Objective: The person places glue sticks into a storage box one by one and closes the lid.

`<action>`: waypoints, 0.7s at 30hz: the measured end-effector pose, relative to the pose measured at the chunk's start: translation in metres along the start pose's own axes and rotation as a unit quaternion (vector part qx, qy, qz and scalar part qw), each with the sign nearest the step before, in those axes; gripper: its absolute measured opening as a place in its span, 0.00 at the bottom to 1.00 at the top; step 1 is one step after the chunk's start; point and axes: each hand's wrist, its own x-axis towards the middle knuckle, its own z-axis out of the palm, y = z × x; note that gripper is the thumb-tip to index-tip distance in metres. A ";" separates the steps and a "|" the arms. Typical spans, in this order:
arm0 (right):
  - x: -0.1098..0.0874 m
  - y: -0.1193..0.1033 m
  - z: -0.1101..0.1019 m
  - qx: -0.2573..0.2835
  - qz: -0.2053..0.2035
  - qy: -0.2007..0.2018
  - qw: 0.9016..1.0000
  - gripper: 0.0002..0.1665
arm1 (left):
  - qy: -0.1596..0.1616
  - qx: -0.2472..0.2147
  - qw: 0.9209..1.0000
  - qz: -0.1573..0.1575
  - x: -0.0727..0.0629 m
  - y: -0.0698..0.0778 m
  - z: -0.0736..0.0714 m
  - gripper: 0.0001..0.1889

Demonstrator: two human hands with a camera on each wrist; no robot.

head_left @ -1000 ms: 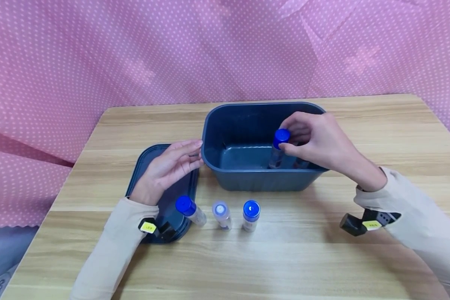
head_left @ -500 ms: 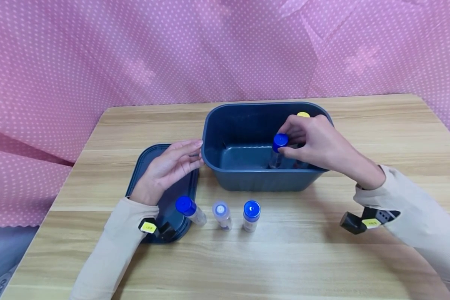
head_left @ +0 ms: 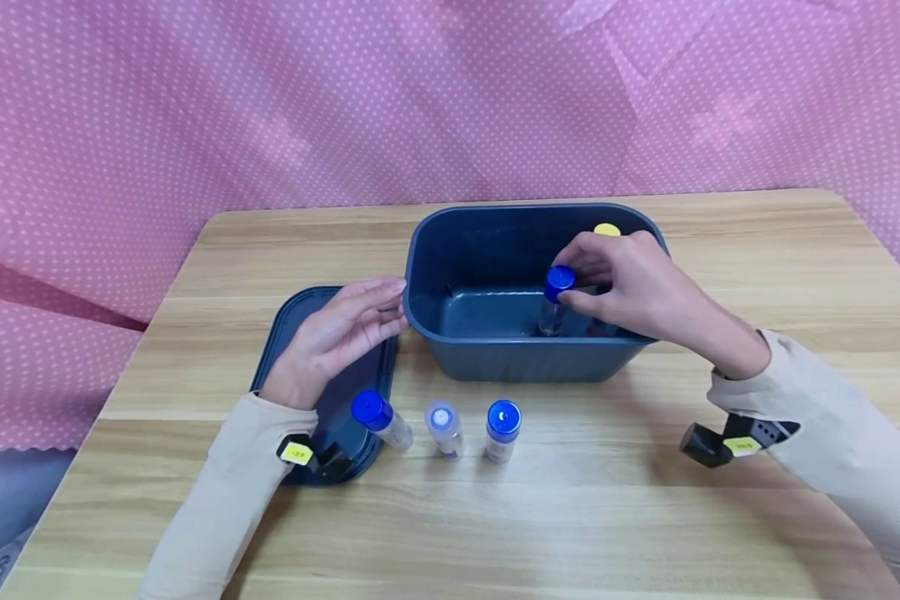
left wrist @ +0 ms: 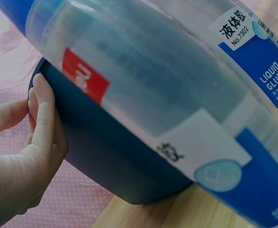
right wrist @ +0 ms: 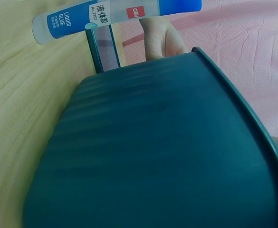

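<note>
In the head view, my right hand (head_left: 630, 279) reaches over the near right side of a dark blue plastic box (head_left: 536, 362). Its thumb and fingers pinch the blue cap of a clear liquid glue bottle (head_left: 551, 321), held upright inside the box. My left hand (head_left: 337, 333) touches the left rim with fairly straight fingertips; the left wrist view shows these fingers (left wrist: 44, 107) along the outer wall. In front of the box stand three more glue bottles: a blue-capped one (head_left: 375, 414) at left, a pale-capped one (head_left: 444, 429) in the middle and another blue-capped one (head_left: 503, 429).
Under my left forearm lies the dark blue lid (head_left: 337, 425), flat on the wooden table (head_left: 570, 517). Behind my right fingers a yellow cap (head_left: 607, 229) shows inside the box. A pink dotted cloth (head_left: 450, 100) hangs behind the table.
My right hand has lowered the glue bottle slightly into the box, and the yellow cap behind it has come into view. The left hand keeps its place at the rim.
</note>
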 end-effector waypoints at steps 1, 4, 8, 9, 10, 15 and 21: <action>0.000 0.000 0.000 -0.002 0.000 0.003 1.000 0.16 | 0.001 0.000 1.000 -0.001 0.000 0.000 0.000 0.08; 0.002 -0.001 -0.001 -0.020 -0.003 0.022 1.000 0.17 | 0.005 -0.002 1.000 -0.003 0.000 0.000 0.000 0.08; 0.003 -0.003 -0.005 -0.040 -0.013 0.046 0.998 0.16 | 0.006 -0.006 1.000 -0.003 0.000 0.001 0.001 0.07; 0.002 -0.003 -0.006 -0.040 -0.013 0.049 0.998 0.16 | 0.006 -0.005 1.000 -0.002 0.001 0.001 0.001 0.08; 0.002 -0.004 -0.007 -0.040 -0.014 0.052 0.998 0.16 | 0.004 -0.006 1.000 -0.002 0.001 0.001 0.001 0.07; -0.004 -0.005 -0.017 -0.023 -0.017 0.085 0.996 0.16 | 0.003 -0.004 1.000 -0.003 0.001 0.003 0.002 0.08; -0.019 0.004 -0.035 -0.010 0.008 0.183 0.983 0.09 | 0.002 0.000 1.000 -0.006 0.001 0.005 0.004 0.08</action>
